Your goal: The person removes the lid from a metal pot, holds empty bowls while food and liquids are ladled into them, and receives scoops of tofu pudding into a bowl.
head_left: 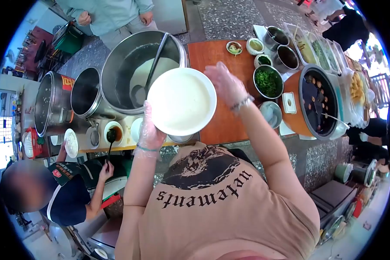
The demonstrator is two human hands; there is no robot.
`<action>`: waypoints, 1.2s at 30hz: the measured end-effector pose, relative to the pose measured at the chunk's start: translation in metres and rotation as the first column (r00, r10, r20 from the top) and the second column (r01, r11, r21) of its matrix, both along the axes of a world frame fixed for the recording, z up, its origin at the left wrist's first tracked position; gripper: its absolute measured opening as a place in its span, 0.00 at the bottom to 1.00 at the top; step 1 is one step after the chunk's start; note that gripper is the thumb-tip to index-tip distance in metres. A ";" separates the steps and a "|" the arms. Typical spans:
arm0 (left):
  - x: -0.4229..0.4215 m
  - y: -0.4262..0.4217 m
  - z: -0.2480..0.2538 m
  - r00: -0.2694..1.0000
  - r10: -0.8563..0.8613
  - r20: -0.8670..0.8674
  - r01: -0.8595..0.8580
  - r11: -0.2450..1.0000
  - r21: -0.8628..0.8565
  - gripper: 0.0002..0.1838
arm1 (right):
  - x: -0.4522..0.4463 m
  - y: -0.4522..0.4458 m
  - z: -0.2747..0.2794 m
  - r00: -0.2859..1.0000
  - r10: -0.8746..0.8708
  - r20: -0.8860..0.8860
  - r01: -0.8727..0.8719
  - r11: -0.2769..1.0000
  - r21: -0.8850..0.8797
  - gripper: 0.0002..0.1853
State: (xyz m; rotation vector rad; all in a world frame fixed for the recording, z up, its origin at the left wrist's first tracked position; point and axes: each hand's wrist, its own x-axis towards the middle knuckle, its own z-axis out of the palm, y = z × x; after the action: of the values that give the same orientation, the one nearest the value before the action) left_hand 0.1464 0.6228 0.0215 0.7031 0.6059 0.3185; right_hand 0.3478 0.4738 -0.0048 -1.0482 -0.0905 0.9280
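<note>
Holding is what's in hand: one white bowl (182, 103), brimming pale, is clamped by the left hand's (150, 132) fingers above the table (209, 125); the right hand's (226, 84) are spread loosely, empty, nearby. Steadiness seems called for! One ladle (157, 58) is propped in one large pot (109, 71).

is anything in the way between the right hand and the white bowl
Nothing visible. The right hand is just beside the white bowl, with only the orange board showing beneath the gap. The left hand holds the opposite side, and the ladle is over there too, in the steel pot.
</note>
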 end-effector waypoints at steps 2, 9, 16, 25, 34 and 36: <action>0.013 -0.014 -0.006 0.999 -0.031 -0.022 0.031 0.999 -0.027 0.31 | -0.010 -0.023 -0.001 0.998 0.043 -0.035 -0.039 0.993 0.111 0.33; 0.064 -0.048 -0.042 0.965 -0.257 0.053 0.257 0.966 0.000 0.35 | -0.015 -0.070 0.012 0.967 -0.045 -0.252 0.070 0.993 0.091 0.31; 0.125 -0.051 -0.108 0.923 -0.375 -0.085 0.366 0.924 -0.110 0.35 | 0.022 -0.082 -0.052 0.928 -0.225 -0.296 0.239 0.971 0.011 0.31; 0.210 -0.048 -0.183 0.955 -0.255 -0.154 0.205 0.938 -0.279 0.32 | 0.073 -0.071 -0.171 0.870 -0.406 -0.280 0.428 0.904 0.016 0.32; 0.247 -0.065 -0.159 0.710 -0.326 -0.624 0.444 0.895 0.037 0.36 | 0.101 -0.071 -0.255 0.801 -0.549 -0.239 0.530 0.836 -0.144 0.34; 0.252 -0.057 -0.212 0.818 -0.393 -0.419 0.414 0.909 -0.045 0.34 | 0.099 -0.068 -0.246 0.794 -0.586 -0.164 0.563 0.810 -0.166 0.35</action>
State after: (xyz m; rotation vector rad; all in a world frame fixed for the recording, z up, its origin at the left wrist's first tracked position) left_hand 0.3988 0.5656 -0.1903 0.9369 0.8386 -0.2279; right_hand 0.4468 0.4059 -0.2512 -0.9877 0.4459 0.4755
